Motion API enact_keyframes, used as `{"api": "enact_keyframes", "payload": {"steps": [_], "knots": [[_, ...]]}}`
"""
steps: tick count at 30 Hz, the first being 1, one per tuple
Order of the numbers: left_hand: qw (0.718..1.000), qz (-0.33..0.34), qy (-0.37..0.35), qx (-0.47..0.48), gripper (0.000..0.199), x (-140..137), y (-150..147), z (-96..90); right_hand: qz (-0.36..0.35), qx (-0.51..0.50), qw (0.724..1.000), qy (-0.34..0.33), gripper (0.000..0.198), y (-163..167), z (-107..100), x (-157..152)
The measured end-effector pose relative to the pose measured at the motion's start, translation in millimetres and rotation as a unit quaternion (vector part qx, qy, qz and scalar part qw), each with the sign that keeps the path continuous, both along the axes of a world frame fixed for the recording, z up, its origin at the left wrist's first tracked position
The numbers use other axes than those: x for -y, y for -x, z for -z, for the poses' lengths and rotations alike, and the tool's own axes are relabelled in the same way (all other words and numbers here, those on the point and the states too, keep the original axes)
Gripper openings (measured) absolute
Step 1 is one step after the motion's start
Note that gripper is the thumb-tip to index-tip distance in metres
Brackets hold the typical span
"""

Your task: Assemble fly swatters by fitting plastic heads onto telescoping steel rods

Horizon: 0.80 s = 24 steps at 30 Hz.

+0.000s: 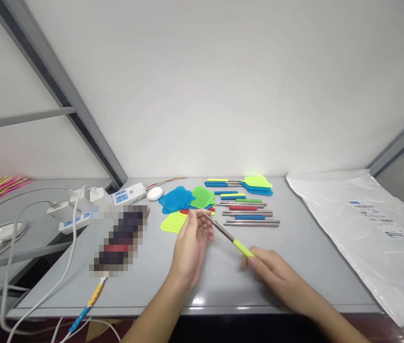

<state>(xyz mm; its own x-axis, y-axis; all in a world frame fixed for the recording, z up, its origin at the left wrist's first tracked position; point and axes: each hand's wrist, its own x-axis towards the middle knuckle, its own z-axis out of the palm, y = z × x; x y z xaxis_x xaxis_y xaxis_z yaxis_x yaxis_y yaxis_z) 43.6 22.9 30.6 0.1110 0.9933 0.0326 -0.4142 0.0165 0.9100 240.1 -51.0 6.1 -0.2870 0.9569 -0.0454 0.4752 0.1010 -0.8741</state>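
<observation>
My right hand (273,271) is closed on the lime-green grip of a telescopic fly swatter handle (243,248). Its silver rod slants up and left, the thin tip close to the fingers of my left hand (189,250). That hand is half open, thumb and loosely bent fingers apart, with nothing visible held in it. Just behind it lie mesh fly swatter heads: blue ones (176,199), a green one (202,197) and a lime-yellow one (171,222). Red mesh shows partly under them. To their right, more telescopic handles (250,217) lie in rows, with blue, red, green and lime grips.
Assembled fly swatters (257,182) lie stacked by the back wall. A white plastic sheet (359,228) covers the right side. On the left are a blurred-out dark object (121,240), power strips (128,194), a white round puck (155,194) and loose cables (75,233).
</observation>
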Motion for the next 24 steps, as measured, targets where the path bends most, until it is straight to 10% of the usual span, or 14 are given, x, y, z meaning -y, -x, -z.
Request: {"api": "enact_keyframes", "payload": {"steps": [6, 24], "knots": [[0.996, -0.055, 0.01, 0.067, 0.044, 1, -24, 6.3, 0.013, -0.017, 1.0, -0.006, 0.038, -2, 9, 6], [0.995, 0.06, -0.02, 0.081, 0.037, 46, -60, 10.7, -0.001, -0.047, 0.998, -0.045, 0.038, 17, 18, 21]]}}
